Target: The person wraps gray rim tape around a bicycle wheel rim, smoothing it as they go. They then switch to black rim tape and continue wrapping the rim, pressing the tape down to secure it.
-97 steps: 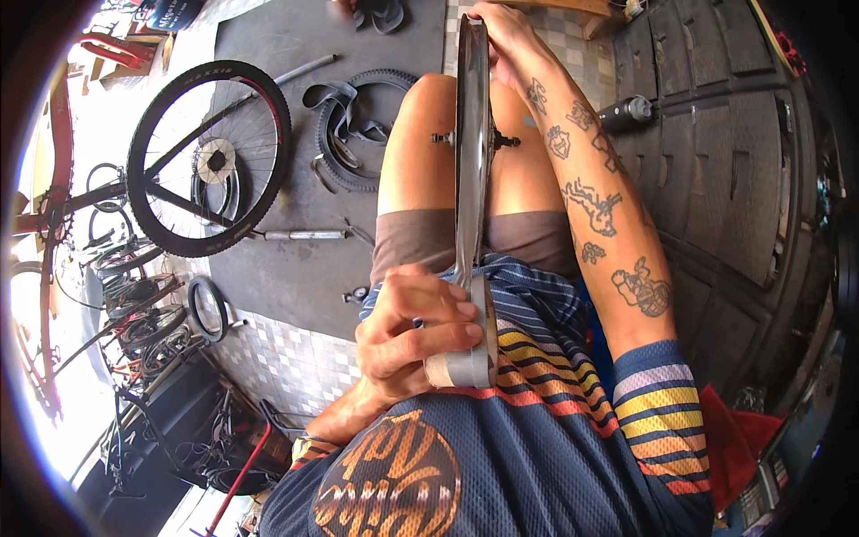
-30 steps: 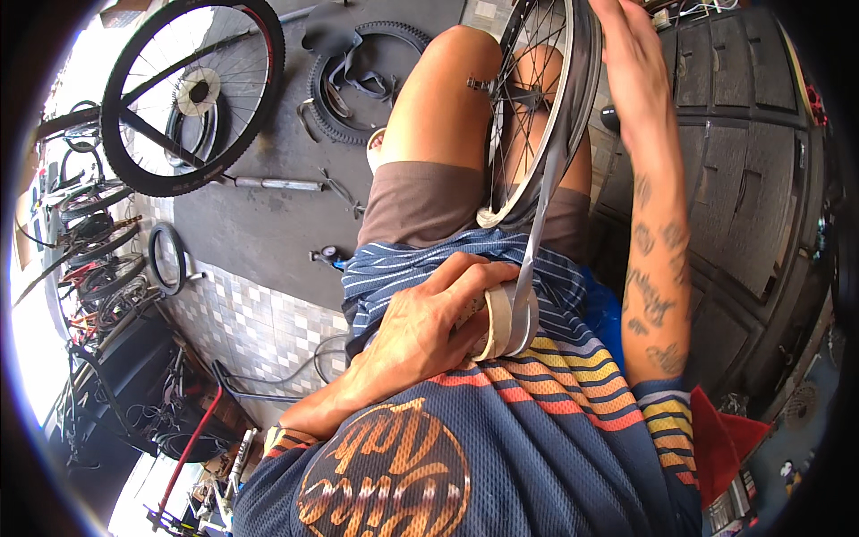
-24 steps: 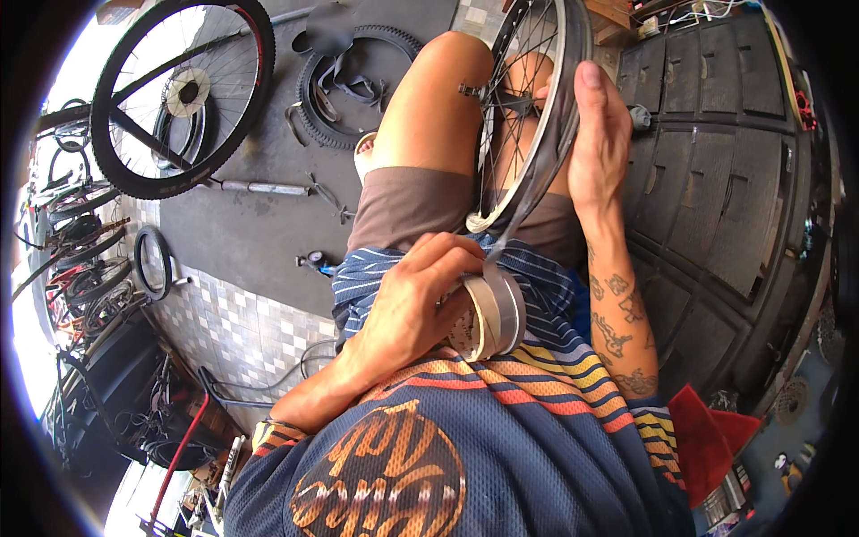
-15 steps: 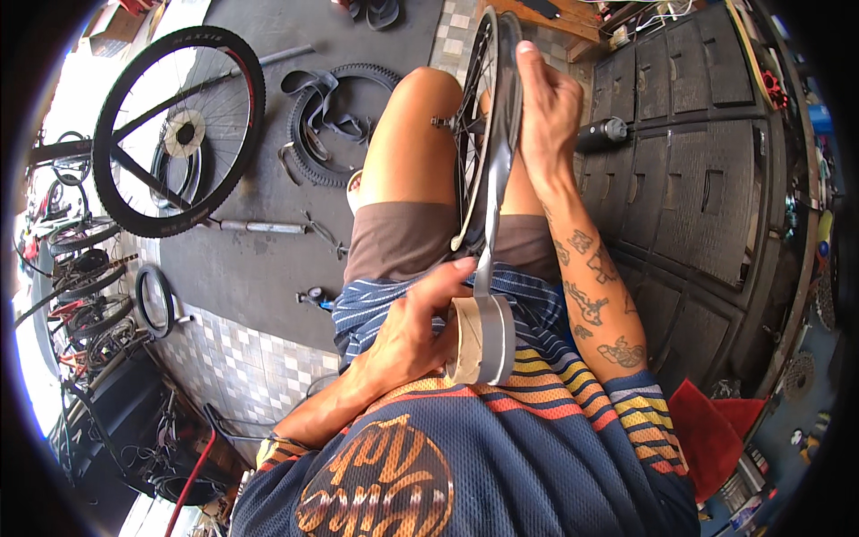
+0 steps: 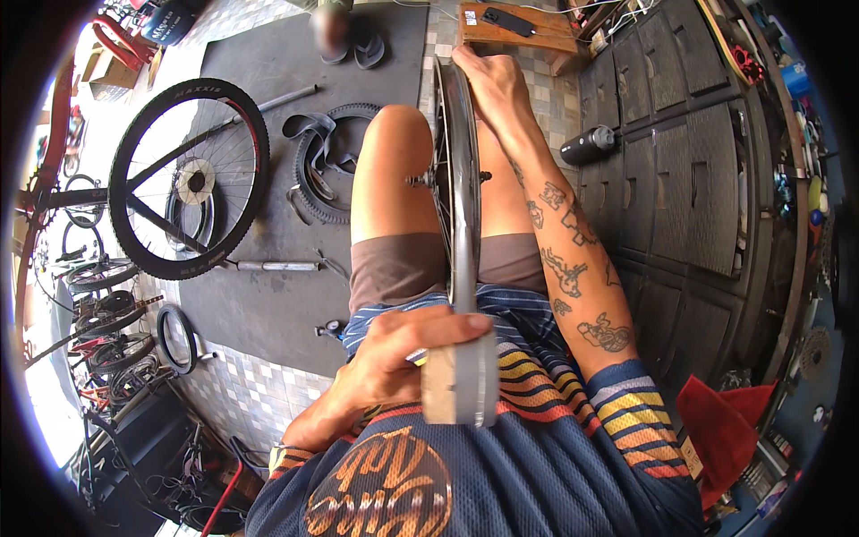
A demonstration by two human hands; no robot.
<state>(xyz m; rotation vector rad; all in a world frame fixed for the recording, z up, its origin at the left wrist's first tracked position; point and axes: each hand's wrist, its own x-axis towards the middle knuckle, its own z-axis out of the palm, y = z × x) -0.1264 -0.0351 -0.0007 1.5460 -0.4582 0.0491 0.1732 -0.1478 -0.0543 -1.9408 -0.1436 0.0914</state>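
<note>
From the head view, your left hand (image 5: 394, 358) is closed around a grey roll of tape (image 5: 461, 385), thumb across the top, held against your chest just above the striped jersey (image 5: 537, 447). A strip of tape runs up from the roll along the edge of the bare wheel rim (image 5: 458, 179), which stands upright and edge-on between your knees, its hub (image 5: 434, 179) showing beside your left knee. Your right hand (image 5: 488, 80) is at the far top of the rim, fingers curled over it and pressing on its edge; the tattooed forearm lies along the rim's right side.

On the dark floor mat (image 5: 259, 295) to your left, a complete wheel with a black tyre (image 5: 188, 179) lies near the mat's left edge, and a loose tyre with an inner tube (image 5: 327, 161) lies between it and your knee. A metal tube (image 5: 273, 265) lies just below the wheel. A black bottle (image 5: 586, 145) lies by the dark cabinet (image 5: 680, 179) on your right. A wooden stool (image 5: 514, 27) stands beyond the rim.
</note>
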